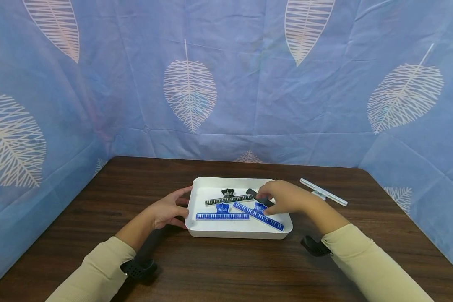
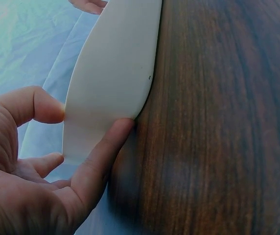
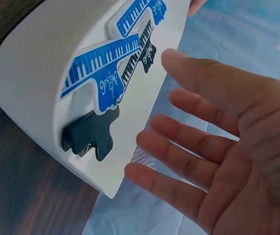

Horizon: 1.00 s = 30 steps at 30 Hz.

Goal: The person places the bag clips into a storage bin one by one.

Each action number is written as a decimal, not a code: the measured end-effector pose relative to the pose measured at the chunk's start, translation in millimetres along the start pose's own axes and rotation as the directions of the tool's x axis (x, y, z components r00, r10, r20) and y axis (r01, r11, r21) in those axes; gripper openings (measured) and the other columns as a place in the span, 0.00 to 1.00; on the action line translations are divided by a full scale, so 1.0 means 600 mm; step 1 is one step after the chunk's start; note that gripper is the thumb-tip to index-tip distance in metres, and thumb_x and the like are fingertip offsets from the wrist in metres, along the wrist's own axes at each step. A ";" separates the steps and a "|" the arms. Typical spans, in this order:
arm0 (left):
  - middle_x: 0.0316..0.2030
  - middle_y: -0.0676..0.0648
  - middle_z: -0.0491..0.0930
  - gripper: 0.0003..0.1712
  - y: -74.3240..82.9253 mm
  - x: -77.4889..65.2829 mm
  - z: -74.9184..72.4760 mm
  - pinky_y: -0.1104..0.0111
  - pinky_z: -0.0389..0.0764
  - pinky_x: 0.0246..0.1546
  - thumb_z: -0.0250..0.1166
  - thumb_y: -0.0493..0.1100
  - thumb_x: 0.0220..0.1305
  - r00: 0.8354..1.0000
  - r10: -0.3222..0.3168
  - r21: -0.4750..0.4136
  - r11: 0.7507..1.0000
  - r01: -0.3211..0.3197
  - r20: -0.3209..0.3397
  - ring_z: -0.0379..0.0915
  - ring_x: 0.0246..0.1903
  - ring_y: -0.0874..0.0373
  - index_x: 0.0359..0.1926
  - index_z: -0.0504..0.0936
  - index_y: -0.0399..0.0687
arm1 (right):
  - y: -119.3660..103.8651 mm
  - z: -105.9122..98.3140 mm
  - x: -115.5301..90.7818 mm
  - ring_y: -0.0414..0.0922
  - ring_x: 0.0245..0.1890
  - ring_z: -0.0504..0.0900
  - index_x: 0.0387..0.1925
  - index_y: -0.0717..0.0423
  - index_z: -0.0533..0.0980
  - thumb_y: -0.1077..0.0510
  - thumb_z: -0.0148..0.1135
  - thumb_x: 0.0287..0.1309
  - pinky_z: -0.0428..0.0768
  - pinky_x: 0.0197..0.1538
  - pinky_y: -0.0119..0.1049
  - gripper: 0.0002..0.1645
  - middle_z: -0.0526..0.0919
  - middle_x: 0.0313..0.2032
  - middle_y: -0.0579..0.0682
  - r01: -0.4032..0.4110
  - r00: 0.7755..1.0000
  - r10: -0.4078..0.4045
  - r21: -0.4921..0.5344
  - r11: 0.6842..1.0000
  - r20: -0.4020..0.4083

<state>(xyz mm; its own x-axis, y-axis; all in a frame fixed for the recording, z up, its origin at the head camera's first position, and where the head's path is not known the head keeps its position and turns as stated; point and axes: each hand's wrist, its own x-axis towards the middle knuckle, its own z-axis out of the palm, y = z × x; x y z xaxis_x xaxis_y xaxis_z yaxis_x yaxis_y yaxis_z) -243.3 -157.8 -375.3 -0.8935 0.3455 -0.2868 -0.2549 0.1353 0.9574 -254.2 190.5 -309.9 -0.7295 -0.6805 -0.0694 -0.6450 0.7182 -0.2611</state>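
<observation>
A white tray (image 1: 234, 234) holds several music clips. One blue piano-key clip (image 1: 222, 216) lies near the front, and another blue clip (image 1: 259, 215) lies slanted to its right. Behind them is a black-and-white keyboard clip (image 1: 228, 199). A plain black clip (image 3: 88, 132) rests at the tray's right end, partly covered by my right hand in the head view. My right hand (image 1: 287, 197) hovers over that end, fingers spread and holding nothing in the right wrist view. My left hand (image 1: 164, 212) touches the tray's left end, thumb and fingers spread along its outer wall (image 2: 113, 73).
On the dark wooden table (image 1: 226, 268), a white clip (image 1: 324, 193) lies to the right of the tray, beyond my right forearm. Blue cloth with pale leaf prints (image 1: 190, 92) hangs behind the table and along both sides.
</observation>
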 end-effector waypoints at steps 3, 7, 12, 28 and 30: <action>0.64 0.29 0.58 0.57 0.000 0.000 0.000 0.49 0.83 0.38 0.62 0.24 0.45 1.000 0.008 0.011 1.000 -0.008 0.004 0.77 0.42 0.43 0.77 0.49 0.49 | -0.001 0.002 -0.005 0.51 0.45 0.81 0.48 0.60 0.81 0.56 0.74 0.51 0.78 0.50 0.48 0.22 0.82 0.46 0.52 0.004 1.000 -0.004 -0.006 1.000 -0.031; 0.64 0.29 0.58 0.57 -0.002 0.000 0.000 0.50 0.83 0.38 0.62 0.24 0.46 1.000 0.015 0.025 1.000 -0.015 0.003 0.77 0.42 0.44 0.77 0.48 0.49 | -0.004 0.001 -0.013 0.51 0.45 0.81 0.47 0.60 0.81 0.56 0.75 0.50 0.79 0.48 0.48 0.23 0.82 0.46 0.51 0.023 0.996 -0.025 -0.025 0.999 -0.082; 0.64 0.30 0.60 0.57 -0.005 0.002 -0.001 0.50 0.83 0.37 0.62 0.24 0.46 1.000 0.016 0.019 1.000 -0.016 -0.001 0.78 0.41 0.44 0.77 0.48 0.50 | -0.006 0.002 -0.023 0.51 0.47 0.80 0.48 0.60 0.81 0.57 0.75 0.49 0.79 0.50 0.48 0.23 0.82 0.48 0.52 0.030 0.988 -0.034 -0.031 0.999 -0.152; 0.64 0.30 0.59 0.57 -0.005 0.001 -0.001 0.49 0.83 0.38 0.62 0.24 0.46 1.000 0.022 0.019 1.000 -0.022 0.002 0.79 0.41 0.44 0.77 0.48 0.49 | 0.002 0.020 -0.047 0.51 0.49 0.80 0.48 0.58 0.80 0.55 0.76 0.48 0.78 0.51 0.51 0.24 0.81 0.49 0.51 0.028 0.954 -0.039 -0.044 0.999 -0.296; 0.64 0.30 0.59 0.57 -0.004 0.001 -0.001 0.49 0.83 0.38 0.62 0.24 0.46 1.000 0.024 0.020 1.000 -0.024 0.002 0.78 0.41 0.44 0.77 0.48 0.49 | 0.004 0.023 -0.048 0.50 0.47 0.80 0.47 0.58 0.80 0.55 0.76 0.47 0.79 0.49 0.49 0.25 0.81 0.48 0.51 0.029 0.947 -0.044 -0.054 0.998 -0.317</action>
<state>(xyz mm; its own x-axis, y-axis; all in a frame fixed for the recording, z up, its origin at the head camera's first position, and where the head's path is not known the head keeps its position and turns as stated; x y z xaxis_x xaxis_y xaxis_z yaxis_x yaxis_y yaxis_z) -243.7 -158.5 -378.1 -0.8985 0.3507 -0.2640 -0.2262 0.1454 0.9632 -231.3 209.8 -321.7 -0.7347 -0.6302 0.2512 -0.6769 0.7052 -0.2109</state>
